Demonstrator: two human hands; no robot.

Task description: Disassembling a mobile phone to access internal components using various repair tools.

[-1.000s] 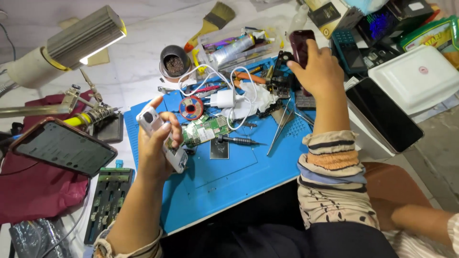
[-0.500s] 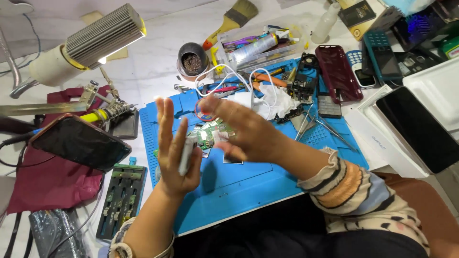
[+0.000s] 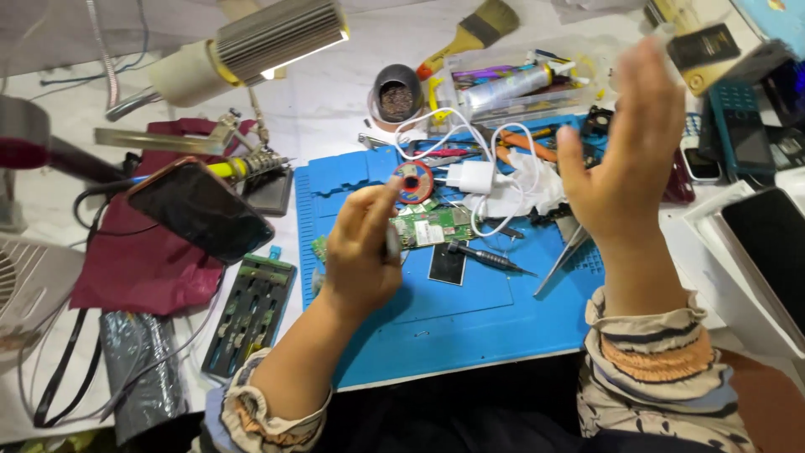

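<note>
My left hand (image 3: 360, 256) hovers over the left part of the blue work mat (image 3: 453, 335), its fingers closed around a slim grey tool (image 3: 392, 243). Just right of it a green circuit board (image 3: 432, 226) lies on the mat, with a small black rectangular part (image 3: 447, 264) and a black screwdriver (image 3: 486, 257) below it. My right hand (image 3: 625, 159) is raised above the mat's right side, palm turned inward, fingers apart and blurred, holding nothing. Metal tweezers (image 3: 558, 268) lie under it.
A red solder spool (image 3: 413, 180), a white charger with cable (image 3: 474, 176) and crumpled tissue crowd the mat's far edge. A lamp (image 3: 277, 38) hangs at top left above a phone on a stand (image 3: 197, 210). A screwdriver set (image 3: 251, 315) lies left; a white box (image 3: 755, 252) sits right.
My right hand put the dark red phone down at the far right, swept over the circuit board, and is now lifted open on the right. My left hand lowered, still gripping the slim tool.
</note>
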